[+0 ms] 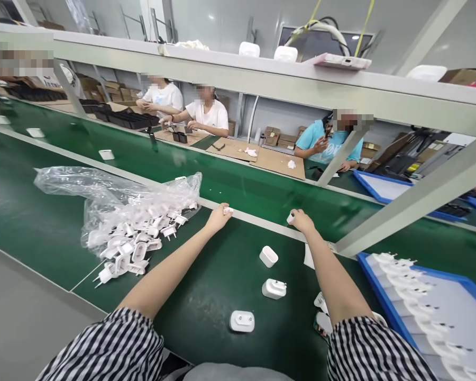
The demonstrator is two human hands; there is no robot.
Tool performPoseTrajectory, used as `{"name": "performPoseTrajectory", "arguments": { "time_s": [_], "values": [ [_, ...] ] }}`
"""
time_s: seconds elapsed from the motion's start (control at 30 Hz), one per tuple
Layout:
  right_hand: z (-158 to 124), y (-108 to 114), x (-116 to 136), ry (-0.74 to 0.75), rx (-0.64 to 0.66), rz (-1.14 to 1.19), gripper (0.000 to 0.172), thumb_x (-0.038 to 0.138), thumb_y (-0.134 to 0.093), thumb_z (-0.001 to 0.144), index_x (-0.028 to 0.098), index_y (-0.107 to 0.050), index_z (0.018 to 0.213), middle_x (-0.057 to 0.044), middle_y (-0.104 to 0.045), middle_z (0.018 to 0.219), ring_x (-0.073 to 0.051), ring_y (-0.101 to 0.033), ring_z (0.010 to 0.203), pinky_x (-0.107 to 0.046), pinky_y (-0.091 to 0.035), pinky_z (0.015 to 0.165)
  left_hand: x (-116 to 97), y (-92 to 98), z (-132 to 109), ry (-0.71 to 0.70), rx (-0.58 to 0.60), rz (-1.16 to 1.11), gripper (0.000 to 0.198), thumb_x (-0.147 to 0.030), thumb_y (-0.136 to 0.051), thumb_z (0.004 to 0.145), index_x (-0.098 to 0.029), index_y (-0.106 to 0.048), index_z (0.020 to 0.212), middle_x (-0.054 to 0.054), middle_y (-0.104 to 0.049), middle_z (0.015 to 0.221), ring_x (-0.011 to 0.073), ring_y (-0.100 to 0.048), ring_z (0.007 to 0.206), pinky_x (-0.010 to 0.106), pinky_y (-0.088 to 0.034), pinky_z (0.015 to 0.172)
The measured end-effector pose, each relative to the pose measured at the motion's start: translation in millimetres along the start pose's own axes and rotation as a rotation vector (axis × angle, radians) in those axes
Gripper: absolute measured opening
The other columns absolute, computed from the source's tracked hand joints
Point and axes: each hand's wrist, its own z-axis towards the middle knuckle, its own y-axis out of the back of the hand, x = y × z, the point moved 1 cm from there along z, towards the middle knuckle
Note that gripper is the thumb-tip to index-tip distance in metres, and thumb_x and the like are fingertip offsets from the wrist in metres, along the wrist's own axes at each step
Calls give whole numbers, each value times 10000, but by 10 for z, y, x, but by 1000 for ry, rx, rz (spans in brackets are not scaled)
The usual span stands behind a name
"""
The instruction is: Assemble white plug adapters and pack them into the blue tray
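Fingers [224, 205] well apart, pinching white parts [290, 218] near rail [262, 223].

The left hand [219, 217] covers most of a small white piece [228, 211], its shape too small to tell; the right hand [301, 220] partly hides a second piece [290, 218]. The right forearm [335, 280] and striped sleeve [375, 346] block some white parts [320, 301]. A clear bag [107, 182] blurs the plugs [122, 219] inside. Pixel blocks mask the co-workers' faces [207, 93]. The right and bottom edges cut off the blue-rimmed tray [388, 307]

light: bright, diffuse | shadows: soft, faint | glare: clear bag [103, 182], green belt [241, 182] | edges: wide-angle stretch
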Motion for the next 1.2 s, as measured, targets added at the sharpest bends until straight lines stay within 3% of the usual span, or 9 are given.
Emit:
{"name": "performPoseTrajectory", "arguments": {
  "time_s": [0.17, 0.33, 0.47, 0.6, 0.7, 0.87, 0.97, 1.13, 1.2],
  "values": [
    [-289, 51, 5, 96, 33, 25, 332, 290, -511, 648, 181, -523, 961, -93, -507, 920, -216, -532, 781, -285, -393, 629, -195, -160, -222, 30, 176, -312, 317, -309, -287, 813, -115, -519, 907, 88, -602, 871, 90, -570, 679, 178, -436, 579],
    [-792, -122, 78, 193, 73, 115, 343, 288, -522, 649, 177, -524, 974, -84, -518, 939, -207, -508, 862, -274, -380, 727, -563, -442, -265, 220, 418, -870, 164, -220, -429, 754, -98, -539, 761, 70, -619, 717, 39, -480, 437, 148, -366, 424],
    [-1052, -102, 53, 166, 34, 198, 596, 246, -578, 591, 155, -371, 1143, -115, -445, 1083, -208, -504, 874, -308, -398, 730, -853, -645, -320, 306, 529, -989, 164, -123, -360, 754, -87, -517, 723, 76, -606, 653, 85, -541, 513, 184, -403, 494],
    [-1195, 89, 73, 165, -119, 736, 537, 342, -490, 655, 187, -338, 1146, -83, -458, 1030, -131, -531, 659, -302, -448, 598, -1054, -793, -408, 222, 587, -1085, 117, -95, -385, 720, -100, -499, 740, 75, -600, 727, 115, -571, 650, 220, -415, 596],
    [-1224, 128, 158, 151, -215, 1050, 384, 367, -499, 631, 207, -468, 978, -40, -492, 909, -102, -510, 577, -252, -441, 489, -1167, -892, -476, 55, 623, -995, 137, -63, -474, 653, -114, -501, 777, 42, -590, 721, 99, -555, 651, 217, -400, 614],
    [-1217, 45, 167, 63, -307, 1160, 181, 314, -476, 647, 206, -470, 792, 62, -413, 539, -55, -398, 377, -196, -344, 364, -1231, -930, -497, -129, 675, -624, 183, -74, -542, 603, -119, -524, 779, 10, -579, 656, 88, -523, 616, 201, -368, 563],
    [-1240, 55, 86, 123, -303, 1117, 200, 303, -416, 692, 212, -449, 867, 90, -357, 446, -57, -355, 334, -193, -306, 355, -1197, -905, -446, -137, 737, -578, 142, -195, -553, 638, -100, -538, 742, 27, -581, 655, 70, -497, 562, 204, -373, 555],
    [-1224, 98, -46, 230, -115, 934, 288, 353, -535, 596, 206, -457, 831, 66, -464, 514, -94, -454, 434, -232, -364, 432, -1136, -937, -343, -157, 772, -423, 325, -369, -407, 736, -93, -579, 715, 50, -592, 627, 66, -482, 515, 205, -387, 550],
    [-1190, 86, -86, 196, -191, 807, 228, 375, -543, 585, 203, -489, 724, 55, -460, 525, -97, -454, 461, -252, -382, 482, -1119, -951, -280, -214, 699, -207, 381, -381, -332, 763, -103, -592, 748, 56, -604, 636, 93, -511, 544, 217, -399, 557]
  ]
}}
